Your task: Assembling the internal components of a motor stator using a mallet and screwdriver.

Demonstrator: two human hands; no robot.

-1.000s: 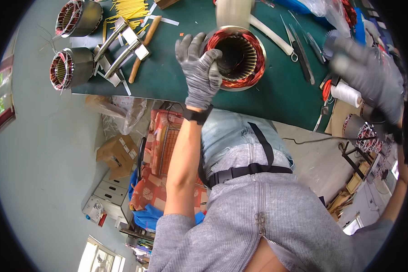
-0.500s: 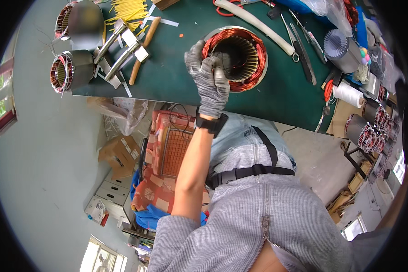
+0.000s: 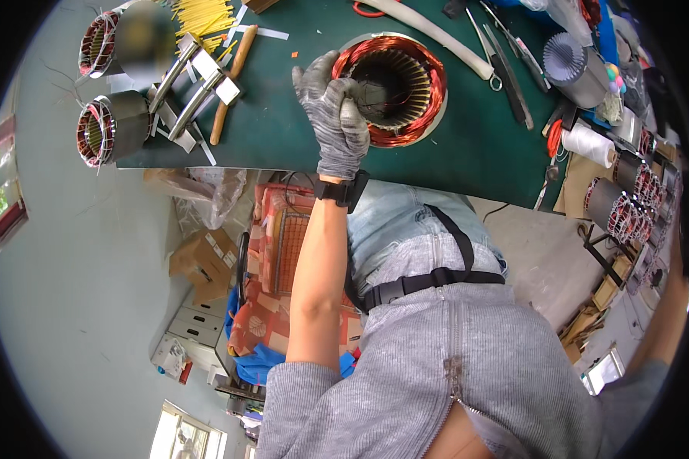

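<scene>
Round copper-wound stator, slotted bore

Stator on worktop centre, left hand on its left rim. 2 small stators at left edge, scissors and thread spool toward right edge.

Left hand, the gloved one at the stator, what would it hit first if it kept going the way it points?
The left hand points up the picture and slightly right, already at the rim of the stator. Going on, it would likely first meet the copper windings or slotted bore, though depth is unclear.
</scene>
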